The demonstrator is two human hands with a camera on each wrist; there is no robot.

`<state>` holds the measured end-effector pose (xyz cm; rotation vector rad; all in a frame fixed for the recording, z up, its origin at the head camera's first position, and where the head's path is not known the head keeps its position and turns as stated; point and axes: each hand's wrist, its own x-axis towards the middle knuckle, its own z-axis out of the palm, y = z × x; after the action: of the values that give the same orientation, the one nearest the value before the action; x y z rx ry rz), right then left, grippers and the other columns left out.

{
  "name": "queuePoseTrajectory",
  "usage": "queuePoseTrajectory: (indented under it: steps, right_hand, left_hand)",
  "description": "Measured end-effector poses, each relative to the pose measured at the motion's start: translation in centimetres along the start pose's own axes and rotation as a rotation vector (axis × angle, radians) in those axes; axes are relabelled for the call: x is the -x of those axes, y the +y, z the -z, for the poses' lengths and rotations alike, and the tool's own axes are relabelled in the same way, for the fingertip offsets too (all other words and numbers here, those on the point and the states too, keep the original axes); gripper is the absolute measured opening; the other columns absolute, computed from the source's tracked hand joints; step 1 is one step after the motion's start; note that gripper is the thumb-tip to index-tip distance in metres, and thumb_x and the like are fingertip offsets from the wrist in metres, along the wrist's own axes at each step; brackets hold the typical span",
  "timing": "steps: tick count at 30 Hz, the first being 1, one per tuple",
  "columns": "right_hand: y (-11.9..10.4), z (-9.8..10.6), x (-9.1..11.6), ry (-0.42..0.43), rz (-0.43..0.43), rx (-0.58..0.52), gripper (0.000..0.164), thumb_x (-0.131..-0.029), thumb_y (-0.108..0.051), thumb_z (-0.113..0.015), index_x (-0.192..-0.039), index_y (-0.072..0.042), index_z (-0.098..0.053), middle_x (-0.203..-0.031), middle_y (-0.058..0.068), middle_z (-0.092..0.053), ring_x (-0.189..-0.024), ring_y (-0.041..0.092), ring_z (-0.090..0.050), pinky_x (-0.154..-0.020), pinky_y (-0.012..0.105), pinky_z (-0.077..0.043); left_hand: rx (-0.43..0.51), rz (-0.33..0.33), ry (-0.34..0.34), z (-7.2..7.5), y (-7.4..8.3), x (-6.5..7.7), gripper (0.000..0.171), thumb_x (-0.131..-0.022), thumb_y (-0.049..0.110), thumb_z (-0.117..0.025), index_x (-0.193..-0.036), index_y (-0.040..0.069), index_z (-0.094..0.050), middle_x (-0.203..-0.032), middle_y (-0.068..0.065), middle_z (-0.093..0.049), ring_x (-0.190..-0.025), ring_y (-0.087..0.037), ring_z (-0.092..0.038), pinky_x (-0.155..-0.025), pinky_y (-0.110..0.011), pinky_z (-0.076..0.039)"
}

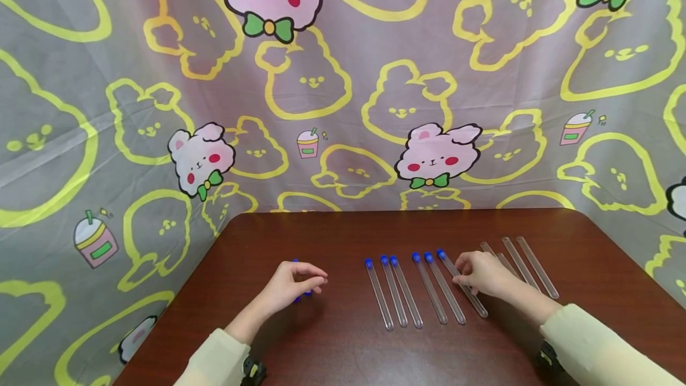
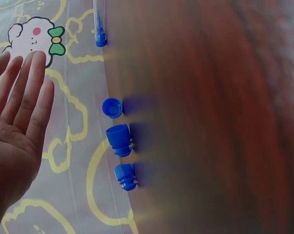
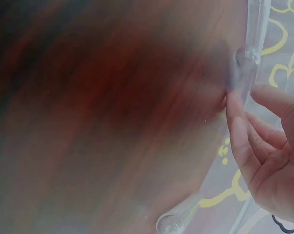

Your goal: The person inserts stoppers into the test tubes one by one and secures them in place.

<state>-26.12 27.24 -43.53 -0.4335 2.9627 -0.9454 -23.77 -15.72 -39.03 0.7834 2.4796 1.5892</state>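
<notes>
My left hand [image 1: 292,282] hovers at the left with its fingers loosely extended and nothing between them. Beside it on the table lie three blue stoppers [image 2: 119,139], partly hidden by the hand in the head view. With thumb and fingertips, my right hand [image 1: 486,274] pinches a clear test tube [image 1: 474,299] lying on the table, the rightmost of those with blue stoppers. Several more stoppered tubes [image 1: 424,285] lie to its left, roughly parallel in two groups. The palm faces the camera in the left wrist view.
Several clear tubes without stoppers [image 1: 538,267] lie right of my right hand, some partly hidden by it. The brown table [image 1: 343,350] meets a patterned cloth [image 1: 343,136] behind and along both sides.
</notes>
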Motion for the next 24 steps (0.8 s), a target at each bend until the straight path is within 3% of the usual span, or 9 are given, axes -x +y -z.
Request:
queuePoseTrajectory:
  steps: [3, 6, 13, 19, 24]
  right_hand:
    - [-0.1, 0.0, 0.0, -0.005, 0.001, -0.014, 0.022, -0.083, -0.012, -0.077, -0.096, 0.000, -0.064, -0.069, -0.003, -0.061, -0.045, 0.015, -0.057, -0.047, 0.030, -0.047]
    - [-0.1, 0.2, 0.1, -0.010, 0.019, -0.032, 0.024, -0.084, -0.014, -0.077, -0.098, 0.001, -0.064, -0.071, -0.002, -0.063, -0.044, 0.016, -0.057, -0.047, 0.029, -0.048]
    - [0.0, 0.4, 0.4, 0.022, 0.056, -0.026, 0.028, -0.083, -0.018, -0.077, -0.103, -0.001, -0.068, -0.078, -0.001, -0.068, -0.044, 0.014, -0.058, -0.046, 0.028, -0.046]
    - [-0.5, 1.5, 0.7, 0.075, 0.095, -0.043, 0.030, -0.085, -0.018, -0.076, -0.107, 0.000, -0.068, -0.083, 0.002, -0.069, -0.047, 0.013, -0.059, -0.043, 0.027, -0.042]
    - [-1.1, 2.6, 1.0, 0.113, 0.108, -0.056, 0.033, -0.084, -0.021, -0.077, -0.109, -0.002, -0.068, -0.084, 0.002, -0.068, -0.050, 0.014, -0.060, -0.040, 0.026, -0.038]
  left_hand:
    - [0.001, 0.012, 0.002, 0.3, -0.1, 0.0, 0.016, -0.092, 0.006, -0.066, -0.103, -0.005, -0.071, -0.094, -0.017, -0.072, -0.082, -0.042, -0.069, -0.070, -0.046, -0.056]
    - [-0.015, 0.021, 0.014, 0.7, -0.8, 0.0, 0.016, -0.092, 0.006, -0.066, -0.103, -0.006, -0.071, -0.094, -0.017, -0.072, -0.081, -0.041, -0.069, -0.071, -0.053, -0.054]
    - [-0.039, 0.044, 0.047, 1.5, -4.3, -0.3, 0.021, -0.092, 0.008, -0.067, -0.105, -0.007, -0.070, -0.095, -0.016, -0.072, -0.079, -0.036, -0.070, -0.065, -0.042, -0.057]
    - [-0.035, 0.039, 0.044, 2.3, -4.5, 0.0, 0.028, -0.092, 0.015, -0.069, -0.106, -0.008, -0.069, -0.095, -0.015, -0.072, -0.077, -0.030, -0.071, -0.071, -0.032, -0.057]
    - [-0.089, 0.046, 0.037, 3.0, -4.6, 0.0, 0.027, -0.091, 0.016, -0.070, -0.105, -0.007, -0.070, -0.096, -0.018, -0.070, -0.077, -0.026, -0.071, -0.075, -0.028, -0.056]
